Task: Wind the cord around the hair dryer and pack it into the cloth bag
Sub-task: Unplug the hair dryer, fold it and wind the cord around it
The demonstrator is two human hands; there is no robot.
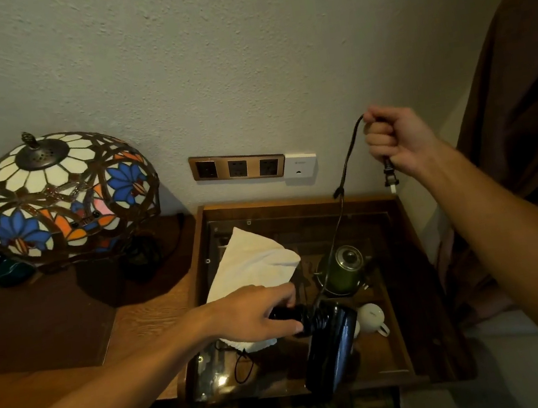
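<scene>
Hair dryer is hanging over the glass-topped table, just right of the cloth bag; left hand is gripping its cord-wrapped handle. Right hand is holding the taut cord raised in a fist, plug dangling below.

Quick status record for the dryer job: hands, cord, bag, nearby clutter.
left hand: grips the hair dryer by its handle
right hand: raised, holds the cord near the plug
cord: several turns on the handle, the rest unwound
cloth bag: lies on the glass-topped table, behind the dryer
clutter: green teapot, white cup
</scene>
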